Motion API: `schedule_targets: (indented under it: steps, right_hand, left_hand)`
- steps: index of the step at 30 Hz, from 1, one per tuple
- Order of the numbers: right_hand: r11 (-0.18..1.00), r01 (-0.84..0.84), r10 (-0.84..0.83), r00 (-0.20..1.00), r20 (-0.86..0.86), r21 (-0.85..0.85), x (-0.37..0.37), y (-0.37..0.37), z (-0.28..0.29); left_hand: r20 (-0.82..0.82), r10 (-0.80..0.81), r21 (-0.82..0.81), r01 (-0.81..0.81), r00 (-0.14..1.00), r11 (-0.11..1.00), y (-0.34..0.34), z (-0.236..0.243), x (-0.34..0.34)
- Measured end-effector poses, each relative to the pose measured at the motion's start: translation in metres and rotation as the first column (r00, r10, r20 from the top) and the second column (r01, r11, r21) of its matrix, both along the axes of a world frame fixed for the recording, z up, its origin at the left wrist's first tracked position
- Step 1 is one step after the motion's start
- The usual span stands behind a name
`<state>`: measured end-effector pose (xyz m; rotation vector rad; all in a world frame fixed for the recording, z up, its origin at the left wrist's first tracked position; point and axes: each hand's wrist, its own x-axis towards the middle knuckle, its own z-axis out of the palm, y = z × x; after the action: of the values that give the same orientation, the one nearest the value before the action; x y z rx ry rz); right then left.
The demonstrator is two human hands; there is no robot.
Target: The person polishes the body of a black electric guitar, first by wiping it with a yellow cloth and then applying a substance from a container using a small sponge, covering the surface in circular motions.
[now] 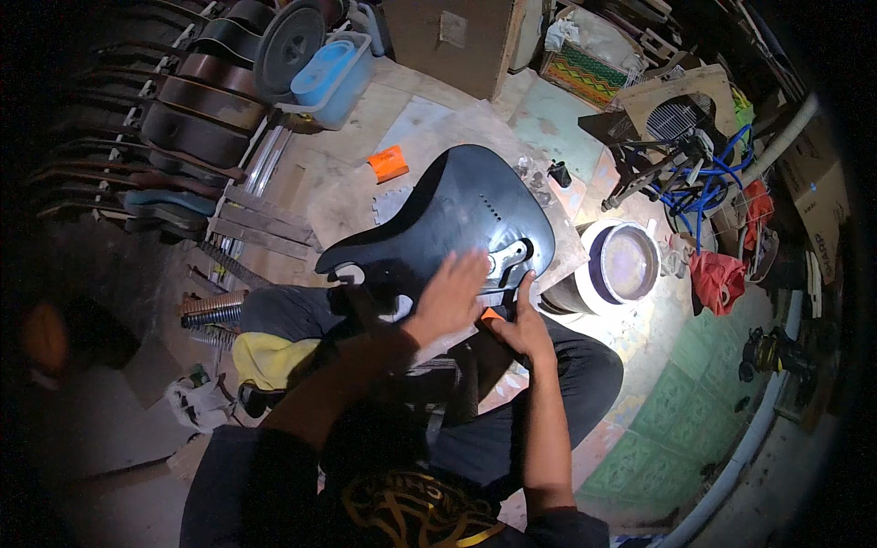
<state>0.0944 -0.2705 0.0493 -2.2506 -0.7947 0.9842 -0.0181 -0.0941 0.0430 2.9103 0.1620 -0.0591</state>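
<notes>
Glossy black guitar body (448,205), broadside up, perhaps tilted.

Black guitar body (457,205), orange packet (388,164), yellow cloth (272,362), green-and-orange patterned box (585,77).

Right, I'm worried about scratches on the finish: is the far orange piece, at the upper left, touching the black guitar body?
Apart. The head view shows a strip of pale surface between the orange piece and the black guitar body.
</notes>
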Motion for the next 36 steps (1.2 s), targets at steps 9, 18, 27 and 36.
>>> schedule_targets:
  steps: [9,18,27,36]
  right_hand:
    - [0.999,0.031,-0.033,0.996,-0.088,-0.023,-0.001,0.005,0.011]
    - [0.999,0.034,-0.036,0.991,-0.131,-0.011,0.003,0.002,0.006]
    - [0.999,0.036,-0.038,0.987,-0.156,-0.016,0.001,0.005,0.006]
    - [0.998,0.066,-0.067,0.985,-0.157,-0.015,0.001,0.003,0.011]
  left_hand:
    - [0.17,0.077,0.058,-0.088,0.982,0.994,0.072,-0.018,0.053]
    - [0.145,0.091,0.092,-0.105,0.985,0.99,0.045,-0.018,0.05]
    - [0.125,-0.148,0.0,0.149,0.981,0.989,0.102,-0.006,0.046]
    - [0.169,0.065,-0.056,-0.056,0.984,0.997,0.023,-0.008,0.154]
